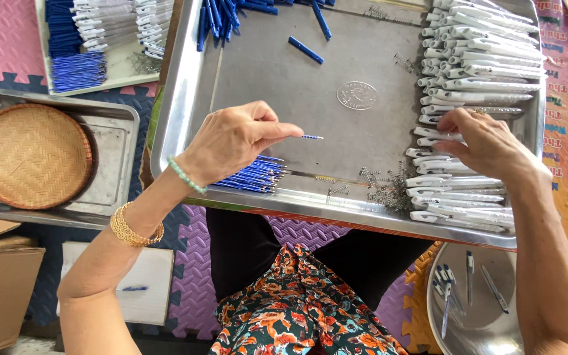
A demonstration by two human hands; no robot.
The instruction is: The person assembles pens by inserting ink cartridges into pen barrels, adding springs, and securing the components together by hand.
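Head view: the person looks down at a large steel tray (pixel 185 79) lying over the lap.
Far left: a woven basket (pixel 31 156) sits inside a smaller metal tray (pixel 116 125).
Left hand (pixel 228 141): the grip is pressed together, thumb and forefinger pinching a thin blue refill (pixel 311 137); its tip sticks out to the right of the fingertips, over the bare tray bottom.
Below the left hand: a bundle of blue refills (pixel 254 176) lies near the front rim, just beside the wrist.
Middle: small metal springs (pixel 389 190) are scattered near the front rim.
Right hand (pixel 484 141): the fingers are curled down on the pile of white pen barrels (pixel 468 85); whether they pinch one I cannot tell.
Lower right: a round metal bowl (pixel 488 322) holds some pens.
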